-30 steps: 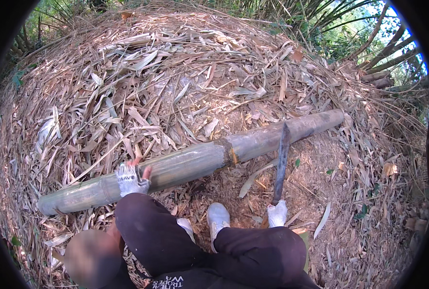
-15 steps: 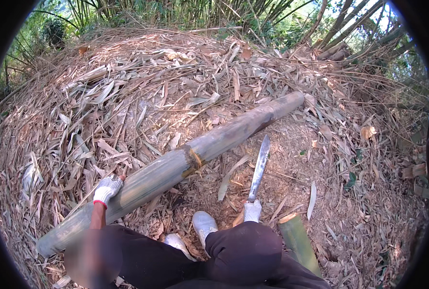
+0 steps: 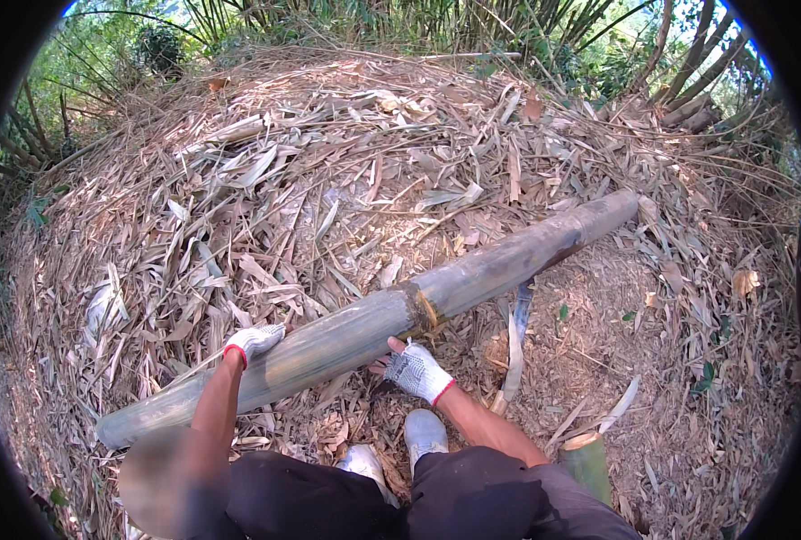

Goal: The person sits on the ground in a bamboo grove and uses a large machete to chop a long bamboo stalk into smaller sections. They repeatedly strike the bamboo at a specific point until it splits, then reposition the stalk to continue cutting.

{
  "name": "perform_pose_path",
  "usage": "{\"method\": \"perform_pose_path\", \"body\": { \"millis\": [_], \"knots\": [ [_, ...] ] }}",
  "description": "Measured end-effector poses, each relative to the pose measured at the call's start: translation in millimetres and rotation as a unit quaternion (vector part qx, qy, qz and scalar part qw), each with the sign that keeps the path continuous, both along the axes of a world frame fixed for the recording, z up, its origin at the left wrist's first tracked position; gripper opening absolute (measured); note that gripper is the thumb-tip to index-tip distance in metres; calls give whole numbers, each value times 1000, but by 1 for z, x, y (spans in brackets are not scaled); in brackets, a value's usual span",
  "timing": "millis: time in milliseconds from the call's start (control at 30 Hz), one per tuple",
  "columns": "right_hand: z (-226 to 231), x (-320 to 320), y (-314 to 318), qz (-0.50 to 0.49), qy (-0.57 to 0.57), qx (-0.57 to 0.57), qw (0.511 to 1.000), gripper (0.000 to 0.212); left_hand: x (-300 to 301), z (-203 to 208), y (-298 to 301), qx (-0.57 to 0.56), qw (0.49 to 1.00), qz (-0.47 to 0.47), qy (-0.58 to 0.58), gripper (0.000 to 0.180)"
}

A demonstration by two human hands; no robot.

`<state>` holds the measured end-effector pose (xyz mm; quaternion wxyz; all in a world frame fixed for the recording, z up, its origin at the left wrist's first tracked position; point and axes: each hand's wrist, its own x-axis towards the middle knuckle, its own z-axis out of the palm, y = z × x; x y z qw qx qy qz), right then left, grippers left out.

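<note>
Bamboo pole (image 3: 373,328), long axis running lower left to upper right across leaf litter; left hand (image 3: 255,340) flat on top, right hand (image 3: 416,370) cupped under its near side; machete (image 3: 514,346) lay just right

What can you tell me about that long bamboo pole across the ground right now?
The bamboo pole is thick, grey-green and mottled, with a brownish node ring near its middle. It lies slantwise on dry leaf litter, near end lower left, far end upper right. The gloved left hand rests on its upper side; the gloved right hand touches its lower side by the node. A machete lies beside it.
</note>
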<state>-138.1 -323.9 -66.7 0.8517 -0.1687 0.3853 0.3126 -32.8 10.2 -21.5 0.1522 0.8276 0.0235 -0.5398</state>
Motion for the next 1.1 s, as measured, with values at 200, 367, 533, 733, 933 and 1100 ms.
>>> {"method": "perform_pose_path", "body": {
  "millis": [200, 367, 533, 733, 933, 1100],
  "knots": [
    [-5, 1, -3, -54, -119, 112, 985, 61, -2, 38, -17, 81, 994, 45, -59, 93],
    [-24, 35, -3, -72, -179, 195, 962, 65, 30, 114, -44, 118, 982, -7, -147, 90],
    [-11, 91, -35, 467, -240, -241, 816, 41, 31, 71, -43, 161, 925, -49, -342, 66],
    [21, -25, -131, 292, -228, -706, 604, 40, 1, 28, -48, 138, 860, -42, -489, 47],
    [32, -144, -135, 405, -99, -835, 360, 55, -5, 26, -32, 125, 862, -28, -490, 51],
    [5, -152, -157, 365, -17, -819, 442, 43, 11, 39, -37, 147, 882, -35, -446, 56]
  ]
}}
